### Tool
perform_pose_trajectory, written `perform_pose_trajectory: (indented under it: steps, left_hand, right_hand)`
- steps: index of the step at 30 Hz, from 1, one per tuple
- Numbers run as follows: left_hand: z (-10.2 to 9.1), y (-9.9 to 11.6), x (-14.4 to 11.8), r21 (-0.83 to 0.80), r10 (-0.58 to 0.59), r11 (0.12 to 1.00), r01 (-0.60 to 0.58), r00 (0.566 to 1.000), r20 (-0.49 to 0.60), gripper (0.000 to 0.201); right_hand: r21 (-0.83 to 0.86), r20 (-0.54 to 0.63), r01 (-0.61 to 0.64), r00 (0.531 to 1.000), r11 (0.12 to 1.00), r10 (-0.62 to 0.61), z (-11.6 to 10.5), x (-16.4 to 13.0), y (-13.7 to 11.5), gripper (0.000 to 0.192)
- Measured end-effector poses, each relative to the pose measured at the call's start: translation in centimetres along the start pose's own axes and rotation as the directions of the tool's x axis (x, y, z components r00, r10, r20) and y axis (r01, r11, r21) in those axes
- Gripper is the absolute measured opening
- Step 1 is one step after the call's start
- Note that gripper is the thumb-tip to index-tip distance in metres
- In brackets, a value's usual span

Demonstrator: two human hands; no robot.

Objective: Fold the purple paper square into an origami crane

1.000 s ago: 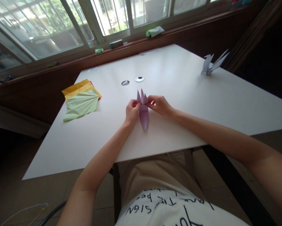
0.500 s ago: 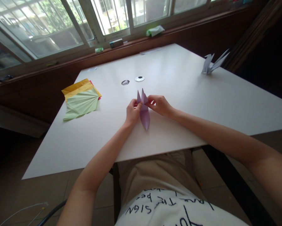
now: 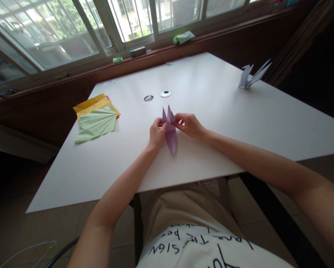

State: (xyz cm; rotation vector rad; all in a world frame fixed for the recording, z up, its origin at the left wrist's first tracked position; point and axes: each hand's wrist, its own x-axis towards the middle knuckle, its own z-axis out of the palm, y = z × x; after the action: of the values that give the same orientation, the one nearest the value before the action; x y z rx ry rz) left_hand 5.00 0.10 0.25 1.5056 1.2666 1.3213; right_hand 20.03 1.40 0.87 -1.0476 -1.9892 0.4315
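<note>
A partly folded piece of purple origami paper (image 3: 171, 139) is in front of me, with pointed tips standing up at its far end and one long flap pointing toward me. My left hand (image 3: 157, 132) is closed on its left side, the thumb lying near the middle crease. On the right edge, my right hand (image 3: 191, 125) pinches the paper between thumb and fingertips. Both hands rest low over the white table (image 3: 217, 100). The fingers partly cover the folds between them.
Yellow and orange paper (image 3: 92, 102) lies at the left under a creased light green sheet (image 3: 96, 124). Two round stickers or discs, one (image 3: 165, 93) with a black centre, lie beyond my hands. A white folded paper crane (image 3: 252, 76) stands at the right. Small packets (image 3: 183, 37) sit on the windowsill.
</note>
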Motion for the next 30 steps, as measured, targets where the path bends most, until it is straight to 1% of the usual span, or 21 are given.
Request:
perform_pose_trajectory:
  steps: [24,30]
  left_hand:
    - [-0.07,0.01,-0.01,0.007,-0.002,1.0,0.002,1.0,0.0,0.011]
    - [-0.05,0.3,-0.2,0.053,0.033,0.998,-0.032,0.999,-0.004,0.01]
  right_hand:
    - [0.012,-0.001,-0.002,1.0,1.0,0.002,-0.05,0.0,-0.15,0.016]
    - [0.02,-0.003,-0.016,1.0,1.0,0.016,0.0,0.03,-0.02,0.018]
